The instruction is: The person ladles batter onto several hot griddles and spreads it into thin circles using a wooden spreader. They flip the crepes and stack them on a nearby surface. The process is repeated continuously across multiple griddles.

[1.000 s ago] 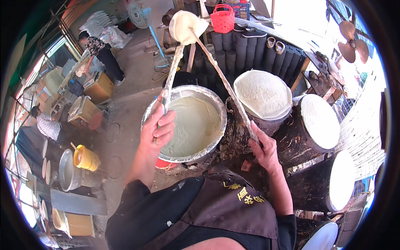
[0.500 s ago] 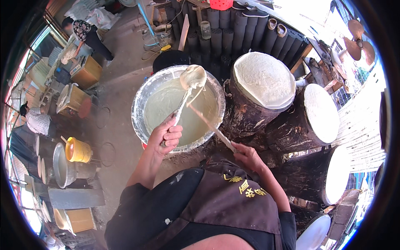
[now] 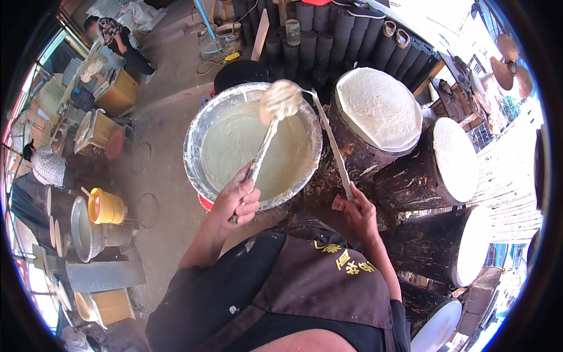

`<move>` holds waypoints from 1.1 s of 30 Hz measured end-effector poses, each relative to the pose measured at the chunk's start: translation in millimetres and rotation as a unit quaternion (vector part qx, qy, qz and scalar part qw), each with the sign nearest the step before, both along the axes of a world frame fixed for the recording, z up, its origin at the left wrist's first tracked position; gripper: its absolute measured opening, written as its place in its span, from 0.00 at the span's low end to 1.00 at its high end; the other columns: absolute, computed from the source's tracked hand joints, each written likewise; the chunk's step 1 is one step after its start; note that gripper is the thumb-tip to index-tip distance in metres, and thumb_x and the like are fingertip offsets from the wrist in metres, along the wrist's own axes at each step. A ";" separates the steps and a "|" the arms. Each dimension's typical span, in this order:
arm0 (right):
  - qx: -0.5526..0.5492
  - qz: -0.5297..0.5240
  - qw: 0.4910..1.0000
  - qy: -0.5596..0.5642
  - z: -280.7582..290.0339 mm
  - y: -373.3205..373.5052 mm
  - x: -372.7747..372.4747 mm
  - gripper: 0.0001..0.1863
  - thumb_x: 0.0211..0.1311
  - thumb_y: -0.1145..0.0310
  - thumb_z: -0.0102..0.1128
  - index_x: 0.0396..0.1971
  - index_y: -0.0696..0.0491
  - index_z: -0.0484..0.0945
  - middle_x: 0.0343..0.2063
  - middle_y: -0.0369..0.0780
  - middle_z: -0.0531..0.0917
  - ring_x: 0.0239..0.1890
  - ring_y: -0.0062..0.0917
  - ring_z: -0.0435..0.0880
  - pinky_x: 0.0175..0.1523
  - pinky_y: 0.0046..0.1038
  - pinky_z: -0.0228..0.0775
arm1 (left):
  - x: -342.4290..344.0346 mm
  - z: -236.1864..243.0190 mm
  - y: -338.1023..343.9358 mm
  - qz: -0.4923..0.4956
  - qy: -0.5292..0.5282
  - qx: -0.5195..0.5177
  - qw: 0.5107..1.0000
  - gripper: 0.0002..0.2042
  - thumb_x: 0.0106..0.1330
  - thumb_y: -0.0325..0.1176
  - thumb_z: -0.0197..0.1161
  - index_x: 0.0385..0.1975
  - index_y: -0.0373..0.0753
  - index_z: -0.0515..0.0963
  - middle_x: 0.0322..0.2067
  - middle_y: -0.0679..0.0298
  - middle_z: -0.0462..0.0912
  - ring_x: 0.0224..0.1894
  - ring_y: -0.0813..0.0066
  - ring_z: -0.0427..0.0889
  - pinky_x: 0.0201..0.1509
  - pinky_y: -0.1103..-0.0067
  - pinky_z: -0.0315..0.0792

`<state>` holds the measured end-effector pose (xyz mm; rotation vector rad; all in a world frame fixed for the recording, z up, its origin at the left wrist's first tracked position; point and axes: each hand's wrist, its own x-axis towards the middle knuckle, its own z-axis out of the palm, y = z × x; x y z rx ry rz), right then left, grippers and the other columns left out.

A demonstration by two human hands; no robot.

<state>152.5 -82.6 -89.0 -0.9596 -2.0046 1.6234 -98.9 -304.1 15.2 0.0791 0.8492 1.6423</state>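
My left hand is closed round the handle of a ladle. The ladle's round head, coated in a thick pale mass, is raised over the far side of a large metal basin. Smooth pale batter lies in the basin. My right hand grips the lower end of a long, thin, batter-smeared wooden stick. The stick slants up along the basin's right side, its tip to the right of the ladle head. A thin pale strand runs between the tip and the ladle head.
Dark barrels with pale tops, including the nearest one, line the right side. Dark cylinders stack behind the basin. A yellow bucket stands at left. Two people are farther off on the left.
The stick's tip has swung up and right, from below the ladle head to its right side. My right hand has shifted slightly right. The ladle head has risen a little and moved right.
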 end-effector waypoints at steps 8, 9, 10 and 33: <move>-0.147 0.032 0.986 0.067 2.0 -12.7 23.5 0.28 0.63 0.76 0.50 0.65 0.56 0.62 0.27 0.32 0.79 0.21 0.10 0.70 0.24 0.14 0.62 | -3.8 -46.3 -5.4 -0.050 -0.144 0.035 0.988 0.19 0.74 0.32 0.46 0.63 0.55 0.60 0.22 0.71 0.63 0.13 0.89 0.60 0.10 0.89 0.60; -0.140 0.029 0.988 0.057 -6.8 -13.6 26.9 0.28 0.63 0.76 0.49 0.65 0.55 0.63 0.29 0.32 0.80 0.21 0.09 0.70 0.24 0.13 0.62 | -2.1 -46.6 -5.8 -0.054 -0.158 0.025 0.986 0.18 0.74 0.33 0.46 0.62 0.55 0.61 0.21 0.72 0.63 0.13 0.89 0.59 0.10 0.89 0.59; -0.130 0.027 0.990 0.050 -15.2 -14.9 29.5 0.27 0.63 0.76 0.49 0.65 0.55 0.63 0.31 0.33 0.80 0.21 0.09 0.70 0.24 0.13 0.63 | -1.1 -44.2 -6.1 -0.056 -0.167 0.018 0.984 0.17 0.74 0.33 0.46 0.61 0.55 0.62 0.21 0.72 0.62 0.13 0.89 0.59 0.09 0.89 0.59; -0.070 0.090 0.988 0.103 67.2 -13.4 -6.4 0.29 0.59 0.74 0.54 0.63 0.57 0.65 0.22 0.36 0.81 0.20 0.12 0.74 0.25 0.17 0.65 | 29.4 -3.5 -3.1 -0.009 -0.052 0.048 0.997 0.17 0.74 0.33 0.47 0.61 0.57 0.61 0.22 0.72 0.62 0.14 0.89 0.59 0.12 0.89 0.58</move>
